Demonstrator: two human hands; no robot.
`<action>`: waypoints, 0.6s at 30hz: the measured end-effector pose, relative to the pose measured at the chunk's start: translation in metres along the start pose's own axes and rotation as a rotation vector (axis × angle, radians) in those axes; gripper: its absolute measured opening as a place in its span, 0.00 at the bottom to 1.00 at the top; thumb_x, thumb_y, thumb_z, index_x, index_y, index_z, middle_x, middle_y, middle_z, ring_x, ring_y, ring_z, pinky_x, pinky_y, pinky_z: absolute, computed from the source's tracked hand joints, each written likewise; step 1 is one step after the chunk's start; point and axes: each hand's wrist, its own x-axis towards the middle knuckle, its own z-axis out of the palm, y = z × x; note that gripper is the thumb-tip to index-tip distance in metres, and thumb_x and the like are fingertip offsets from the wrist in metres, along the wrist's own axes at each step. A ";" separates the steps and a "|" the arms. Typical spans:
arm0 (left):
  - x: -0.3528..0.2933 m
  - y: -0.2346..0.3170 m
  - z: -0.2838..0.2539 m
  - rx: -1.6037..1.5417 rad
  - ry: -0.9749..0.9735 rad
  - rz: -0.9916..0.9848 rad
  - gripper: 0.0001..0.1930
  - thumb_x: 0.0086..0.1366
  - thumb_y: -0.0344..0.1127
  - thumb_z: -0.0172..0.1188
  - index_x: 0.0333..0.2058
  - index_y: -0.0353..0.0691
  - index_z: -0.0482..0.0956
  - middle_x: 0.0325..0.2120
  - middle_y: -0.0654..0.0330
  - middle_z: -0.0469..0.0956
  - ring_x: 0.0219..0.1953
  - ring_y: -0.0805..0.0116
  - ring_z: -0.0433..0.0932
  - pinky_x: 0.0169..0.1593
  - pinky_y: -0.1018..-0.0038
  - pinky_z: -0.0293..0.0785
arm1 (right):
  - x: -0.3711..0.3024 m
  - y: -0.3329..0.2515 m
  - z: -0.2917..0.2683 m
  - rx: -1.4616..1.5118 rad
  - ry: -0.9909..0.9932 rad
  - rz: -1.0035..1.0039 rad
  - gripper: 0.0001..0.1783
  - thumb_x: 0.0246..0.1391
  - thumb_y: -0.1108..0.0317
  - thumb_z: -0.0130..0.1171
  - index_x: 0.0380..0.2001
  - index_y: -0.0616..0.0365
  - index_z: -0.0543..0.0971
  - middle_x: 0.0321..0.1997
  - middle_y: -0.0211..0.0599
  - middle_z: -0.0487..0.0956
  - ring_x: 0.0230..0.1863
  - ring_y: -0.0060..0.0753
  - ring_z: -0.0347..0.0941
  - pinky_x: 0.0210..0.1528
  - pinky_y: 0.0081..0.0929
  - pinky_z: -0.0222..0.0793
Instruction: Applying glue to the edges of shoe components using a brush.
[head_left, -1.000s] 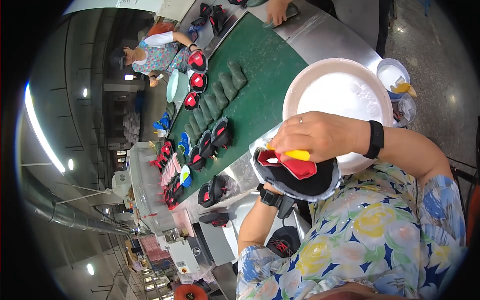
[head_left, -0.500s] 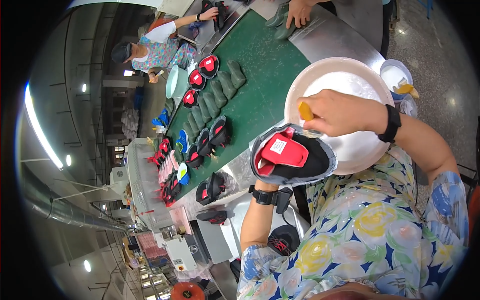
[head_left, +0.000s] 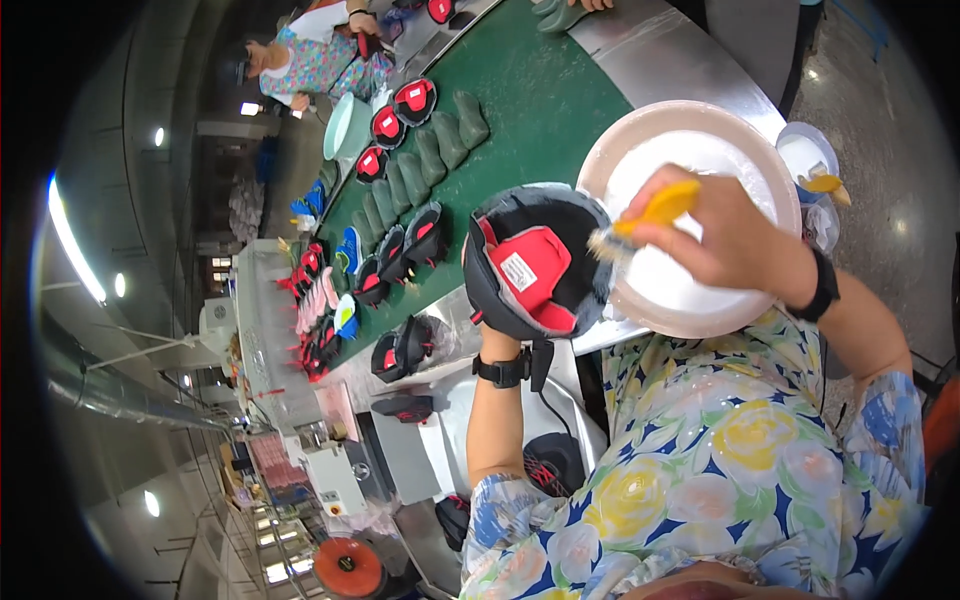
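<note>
My left hand [head_left: 496,330] grips a black shoe upper with a red lining [head_left: 532,265] from below, its opening turned toward me. My right hand [head_left: 725,238] holds a yellow-handled brush [head_left: 645,215] whose bristles touch the upper's right rim. Just behind the brush sits a large pink bowl of white paste [head_left: 700,150]. A black watch is on each wrist.
A green conveyor belt [head_left: 540,100] carries black-and-red uppers [head_left: 412,100] and green shoe lasts [head_left: 450,135] away to the upper left. Another person [head_left: 310,60] works at the far end. A small white cup with a yellow brush [head_left: 812,170] stands right of the bowl. A metal table edge [head_left: 660,40] borders the belt.
My right hand lifted the brush off the upper to the bowl and has come back to the upper's rim. The left hand has tilted the upper so its red inside faces me.
</note>
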 end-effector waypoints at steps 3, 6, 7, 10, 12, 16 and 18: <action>0.023 -0.013 -0.003 0.020 0.061 0.094 0.27 0.69 0.34 0.58 0.64 0.42 0.61 0.51 0.54 0.76 0.52 0.59 0.77 0.51 0.68 0.78 | -0.005 -0.010 0.021 0.199 -0.006 0.031 0.10 0.56 0.66 0.65 0.38 0.57 0.77 0.33 0.41 0.80 0.34 0.43 0.79 0.39 0.30 0.73; 0.039 -0.023 -0.011 0.039 0.124 0.223 0.26 0.69 0.32 0.57 0.64 0.42 0.61 0.49 0.54 0.77 0.50 0.60 0.78 0.49 0.69 0.79 | 0.001 0.012 0.023 0.036 0.030 0.074 0.08 0.57 0.68 0.64 0.34 0.61 0.78 0.33 0.42 0.80 0.34 0.41 0.79 0.39 0.29 0.72; 0.041 -0.019 -0.021 0.038 0.145 0.272 0.26 0.69 0.32 0.57 0.64 0.42 0.61 0.49 0.54 0.77 0.50 0.60 0.78 0.49 0.69 0.79 | 0.003 0.018 0.016 0.032 0.078 0.097 0.07 0.57 0.69 0.64 0.33 0.62 0.78 0.33 0.43 0.79 0.34 0.40 0.79 0.40 0.28 0.72; 0.049 -0.004 -0.039 0.501 0.200 0.274 0.19 0.71 0.28 0.52 0.58 0.46 0.64 0.41 0.58 0.79 0.35 0.66 0.81 0.31 0.74 0.79 | -0.001 0.018 -0.012 0.024 0.177 0.192 0.06 0.57 0.72 0.62 0.35 0.64 0.79 0.34 0.39 0.81 0.38 0.35 0.79 0.43 0.27 0.72; 0.078 0.005 -0.047 0.326 0.256 0.220 0.16 0.70 0.24 0.48 0.54 0.48 0.65 0.37 0.60 0.78 0.28 0.68 0.78 0.24 0.74 0.76 | -0.007 0.015 -0.022 -0.031 0.142 0.268 0.05 0.58 0.74 0.61 0.36 0.64 0.79 0.36 0.39 0.80 0.40 0.32 0.78 0.45 0.26 0.71; 0.137 0.000 -0.097 0.095 0.354 0.105 0.23 0.69 0.21 0.44 0.60 0.49 0.63 0.44 0.57 0.76 0.41 0.62 0.80 0.38 0.66 0.82 | -0.023 0.030 -0.014 0.008 0.111 0.330 0.05 0.59 0.74 0.60 0.37 0.64 0.77 0.38 0.39 0.80 0.41 0.31 0.78 0.46 0.26 0.71; 0.148 -0.002 -0.130 0.144 0.489 0.082 0.35 0.65 0.18 0.42 0.69 0.53 0.54 0.55 0.54 0.71 0.49 0.57 0.78 0.43 0.60 0.82 | -0.022 0.033 -0.007 0.086 0.068 0.450 0.06 0.60 0.74 0.59 0.40 0.64 0.76 0.40 0.38 0.79 0.44 0.30 0.77 0.49 0.25 0.70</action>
